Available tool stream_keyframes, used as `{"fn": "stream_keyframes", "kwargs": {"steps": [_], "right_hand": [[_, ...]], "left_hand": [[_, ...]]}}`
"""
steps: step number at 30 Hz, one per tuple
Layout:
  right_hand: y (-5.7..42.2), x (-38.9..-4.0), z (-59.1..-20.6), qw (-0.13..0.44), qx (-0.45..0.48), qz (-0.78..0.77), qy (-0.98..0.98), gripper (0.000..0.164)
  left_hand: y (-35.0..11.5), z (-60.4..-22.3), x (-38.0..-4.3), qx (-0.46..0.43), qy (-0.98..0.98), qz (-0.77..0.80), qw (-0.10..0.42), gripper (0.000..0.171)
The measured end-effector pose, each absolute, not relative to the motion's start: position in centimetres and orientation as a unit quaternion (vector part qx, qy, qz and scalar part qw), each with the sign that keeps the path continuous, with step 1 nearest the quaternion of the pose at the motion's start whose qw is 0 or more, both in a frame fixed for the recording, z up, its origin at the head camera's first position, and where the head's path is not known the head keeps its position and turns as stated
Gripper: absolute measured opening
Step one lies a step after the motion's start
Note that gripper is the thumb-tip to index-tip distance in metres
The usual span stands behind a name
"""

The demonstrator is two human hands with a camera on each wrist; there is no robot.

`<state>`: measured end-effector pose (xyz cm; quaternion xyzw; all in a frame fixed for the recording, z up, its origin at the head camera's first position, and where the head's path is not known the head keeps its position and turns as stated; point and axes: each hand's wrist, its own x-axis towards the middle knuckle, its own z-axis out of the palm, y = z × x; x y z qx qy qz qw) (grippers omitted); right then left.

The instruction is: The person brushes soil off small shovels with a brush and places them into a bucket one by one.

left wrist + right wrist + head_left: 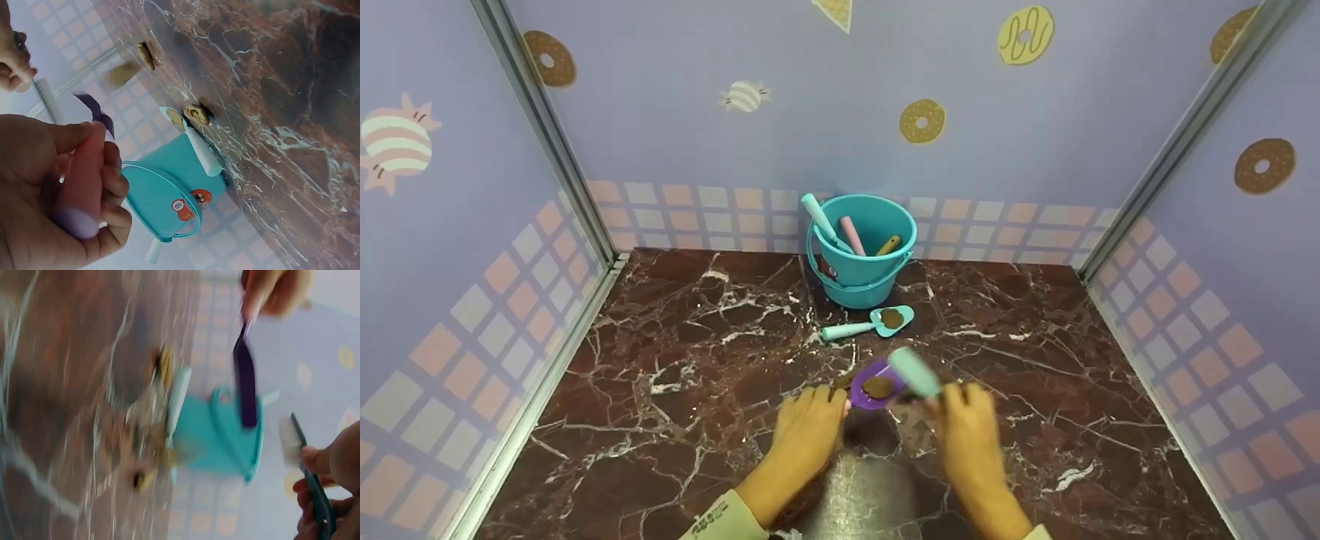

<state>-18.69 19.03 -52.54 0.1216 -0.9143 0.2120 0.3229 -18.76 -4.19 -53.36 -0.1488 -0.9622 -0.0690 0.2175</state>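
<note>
My left hand grips the pink handle of a small toy shovel with a purple blade. In the head view a brown lump appears over that blade. The left wrist view shows a blurred brown lump apart from the blade, seemingly in the air. My right hand holds a brush by its dark green handle, its pale bristles blurred. Brush and shovel are close together above the table. Two brown lumps lie on the table, one lump farther from the bucket and another lump nearer.
A teal bucket stands against the back wall with several handles in it. In front of it lies a mint toy shovel with a brown lump on its blade. Patterned walls enclose the dark marbled tabletop.
</note>
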Motion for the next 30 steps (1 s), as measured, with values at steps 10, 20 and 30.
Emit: {"fn": "stream_keyframes", "kwargs": {"steps": [10,20,30], "right_hand": [[15.9,-17.5,-53.3,0.299,0.161,0.167,-0.926,0.027],[18.3,-18.9,-53.6,0.314,0.135,0.173,-0.924,0.026],[16.6,-17.7,-52.8,0.335,0.166,0.201,-0.906,0.024]], "left_hand": [[-3.6,-53.3,-18.7,-0.123,-0.947,-0.011,0.295,0.019],[-3.7,-53.8,-18.6,-0.127,-0.945,-0.018,0.302,0.017],[-3.3,-53.7,-18.2,-0.107,-0.943,-0.031,0.313,0.021]]}}
